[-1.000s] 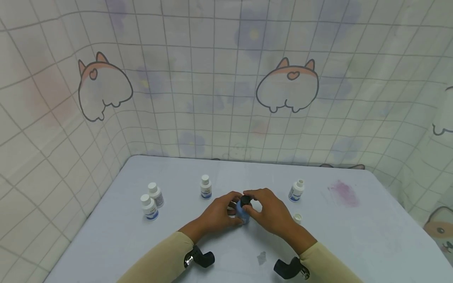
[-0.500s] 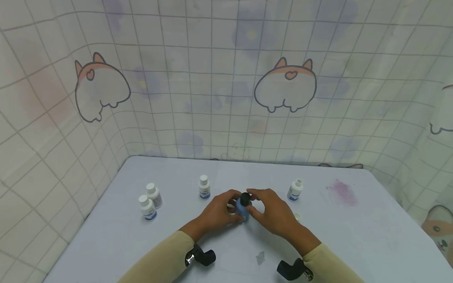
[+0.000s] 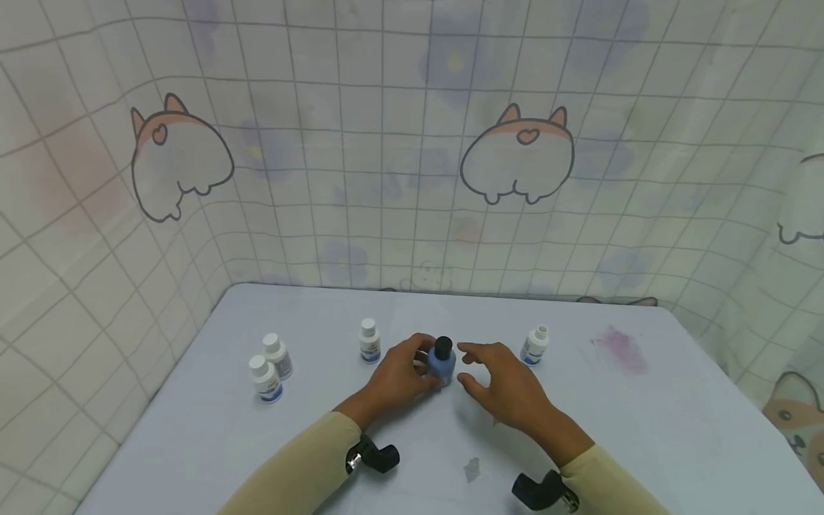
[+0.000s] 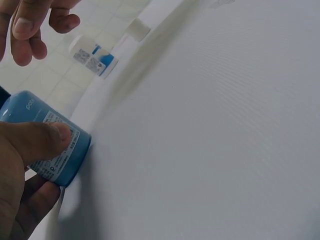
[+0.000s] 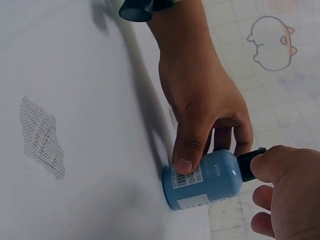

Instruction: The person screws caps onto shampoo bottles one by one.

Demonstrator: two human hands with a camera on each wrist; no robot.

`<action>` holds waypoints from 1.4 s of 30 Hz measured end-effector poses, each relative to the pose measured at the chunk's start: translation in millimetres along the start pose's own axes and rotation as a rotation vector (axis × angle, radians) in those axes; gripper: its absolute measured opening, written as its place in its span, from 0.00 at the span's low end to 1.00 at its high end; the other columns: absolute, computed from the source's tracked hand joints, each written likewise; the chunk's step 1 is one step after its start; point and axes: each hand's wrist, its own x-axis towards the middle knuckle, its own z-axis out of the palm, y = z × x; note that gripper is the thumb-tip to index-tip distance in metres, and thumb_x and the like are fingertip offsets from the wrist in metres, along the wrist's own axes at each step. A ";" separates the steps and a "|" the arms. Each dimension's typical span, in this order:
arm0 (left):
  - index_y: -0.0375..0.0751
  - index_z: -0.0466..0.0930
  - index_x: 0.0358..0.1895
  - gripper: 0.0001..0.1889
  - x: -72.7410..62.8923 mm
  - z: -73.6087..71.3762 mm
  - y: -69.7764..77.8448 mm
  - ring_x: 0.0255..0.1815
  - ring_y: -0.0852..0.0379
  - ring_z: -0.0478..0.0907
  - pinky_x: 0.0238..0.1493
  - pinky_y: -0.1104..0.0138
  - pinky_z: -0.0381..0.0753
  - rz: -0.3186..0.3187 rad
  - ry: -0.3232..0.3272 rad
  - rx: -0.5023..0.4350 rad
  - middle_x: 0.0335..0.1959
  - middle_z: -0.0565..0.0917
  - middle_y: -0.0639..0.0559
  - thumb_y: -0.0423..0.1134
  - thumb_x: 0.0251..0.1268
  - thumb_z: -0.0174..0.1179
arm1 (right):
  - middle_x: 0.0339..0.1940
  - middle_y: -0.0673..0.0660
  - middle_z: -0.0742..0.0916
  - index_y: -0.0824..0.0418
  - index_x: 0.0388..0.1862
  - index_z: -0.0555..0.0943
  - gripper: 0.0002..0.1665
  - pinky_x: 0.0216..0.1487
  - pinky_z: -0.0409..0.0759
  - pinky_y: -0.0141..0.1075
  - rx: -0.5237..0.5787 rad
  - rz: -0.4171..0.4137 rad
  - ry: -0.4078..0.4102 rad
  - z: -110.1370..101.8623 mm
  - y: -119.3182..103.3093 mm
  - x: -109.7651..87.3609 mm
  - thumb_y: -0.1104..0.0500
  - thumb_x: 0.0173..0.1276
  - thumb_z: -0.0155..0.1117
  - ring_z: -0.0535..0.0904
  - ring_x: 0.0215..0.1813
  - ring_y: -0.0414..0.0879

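Note:
A blue bottle [image 3: 441, 365] with a black cap [image 3: 443, 347] stands near the middle of the white table. My left hand [image 3: 400, 373] grips its body from the left; in the left wrist view the thumb lies across the printed label [image 4: 64, 146]. To the right, my right hand [image 3: 513, 386] hovers with thumb and fingers spread, apart from the cap in the head view and holding nothing. In the right wrist view its thumb [image 5: 272, 165] overlaps the end of the cap. Part of the bottle's far side is hidden by the left hand.
A white bottle without its cap [image 3: 535, 347] stands behind the right hand. A loose white cap [image 4: 138, 30] lies near it in the left wrist view. Capped white bottles stand at the left: one farther back [image 3: 370, 342], two close together [image 3: 265, 380]. Patterned cloth [image 3: 360, 179] hangs behind the table.
My right hand has let go of the black cap and drawn back to the right. The left hand still holds the blue bottle, shifted slightly farther back.

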 end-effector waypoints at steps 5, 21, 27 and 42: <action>0.47 0.73 0.65 0.33 4.9 0.8 0.0 0.55 0.56 0.82 0.56 0.66 0.82 -0.010 0.041 0.011 0.58 0.81 0.53 0.35 0.57 0.78 | 0.50 0.47 0.86 0.53 0.68 0.78 0.30 0.51 0.84 0.47 -0.002 0.003 0.001 -2.1 3.7 -1.7 0.53 0.68 0.74 0.81 0.57 0.48; 0.45 0.72 0.68 0.34 14.0 3.7 -5.3 0.55 0.54 0.82 0.56 0.66 0.83 -0.046 0.107 -0.015 0.58 0.82 0.49 0.36 0.58 0.77 | 0.51 0.49 0.86 0.53 0.69 0.78 0.31 0.52 0.85 0.51 -0.018 0.052 -0.021 -8.3 12.9 -7.2 0.52 0.68 0.73 0.81 0.58 0.50; 0.44 0.71 0.70 0.35 13.6 4.4 -4.0 0.56 0.52 0.82 0.57 0.63 0.83 -0.051 0.099 -0.007 0.60 0.81 0.47 0.36 0.60 0.76 | 0.50 0.50 0.86 0.54 0.68 0.78 0.31 0.52 0.84 0.51 -0.025 0.053 -0.011 -11.8 18.0 -11.1 0.53 0.68 0.74 0.82 0.56 0.50; 0.46 0.63 0.76 0.42 3.7 -2.6 16.7 0.73 0.50 0.68 0.72 0.57 0.69 0.022 0.170 0.248 0.73 0.70 0.47 0.47 0.61 0.76 | 0.50 0.51 0.87 0.57 0.67 0.79 0.29 0.45 0.85 0.44 -0.041 0.087 -0.011 -22.4 39.2 -28.9 0.56 0.68 0.74 0.82 0.53 0.50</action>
